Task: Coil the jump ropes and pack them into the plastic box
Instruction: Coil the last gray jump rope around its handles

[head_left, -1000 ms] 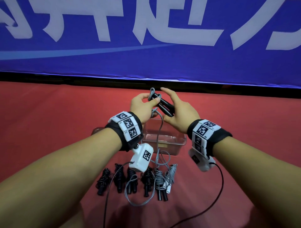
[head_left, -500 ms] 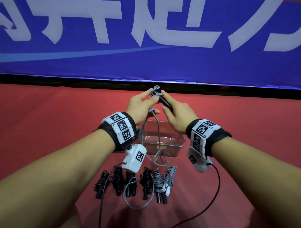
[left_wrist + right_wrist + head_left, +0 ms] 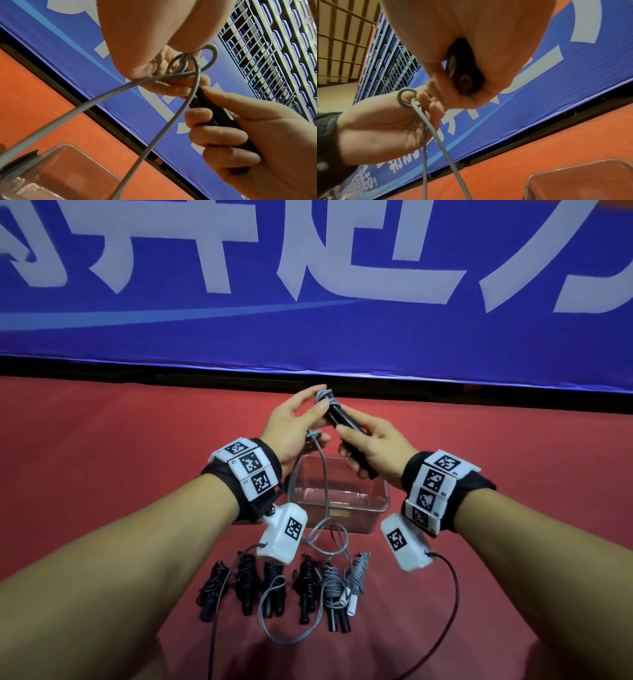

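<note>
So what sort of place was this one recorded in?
Probably an indoor sports hall: red sports flooring, a blue banner with large white characters along its edge, and rows of blue seats behind a railing.

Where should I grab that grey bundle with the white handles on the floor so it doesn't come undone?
Grab the grey bundle with white handles around its wound middle, coming down from above. The cord is wrapped tightly there, so one hand can close over cord and handles together. It lies flat on the red floor at the right end of the row, so that side looks clear.
</note>
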Demonstrator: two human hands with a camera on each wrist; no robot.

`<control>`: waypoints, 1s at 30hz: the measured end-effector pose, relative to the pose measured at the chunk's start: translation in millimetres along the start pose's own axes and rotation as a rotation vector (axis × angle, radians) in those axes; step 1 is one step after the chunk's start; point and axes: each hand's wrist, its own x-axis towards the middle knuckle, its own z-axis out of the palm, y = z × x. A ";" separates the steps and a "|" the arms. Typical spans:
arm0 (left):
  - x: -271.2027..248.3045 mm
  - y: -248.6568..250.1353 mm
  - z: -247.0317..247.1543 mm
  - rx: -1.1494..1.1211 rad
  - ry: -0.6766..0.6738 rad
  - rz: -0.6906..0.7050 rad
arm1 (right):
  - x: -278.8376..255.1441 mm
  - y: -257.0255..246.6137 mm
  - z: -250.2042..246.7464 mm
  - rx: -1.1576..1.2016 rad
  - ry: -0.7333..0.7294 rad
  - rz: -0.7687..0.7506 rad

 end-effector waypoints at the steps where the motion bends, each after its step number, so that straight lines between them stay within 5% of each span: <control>1: 0.8 -0.8 0.7 -0.008 0.010 -0.004 | -0.7 -1.2 0.8 -0.020 -0.004 -0.005; 5: 2.9 -5.5 3.4 0.002 0.088 0.001 | -0.1 2.1 2.4 -0.194 0.011 0.001; 16: 6.7 -11.0 6.0 0.067 0.232 0.009 | -4.7 -0.9 4.2 -1.133 0.226 -0.198; 21: 4.3 -7.3 3.4 0.161 0.141 -0.019 | -2.0 1.6 8.5 -1.112 0.168 -0.185; 30: 5.1 -1.0 1.7 0.093 0.034 -0.062 | 4.4 3.6 5.0 -0.633 0.207 -0.183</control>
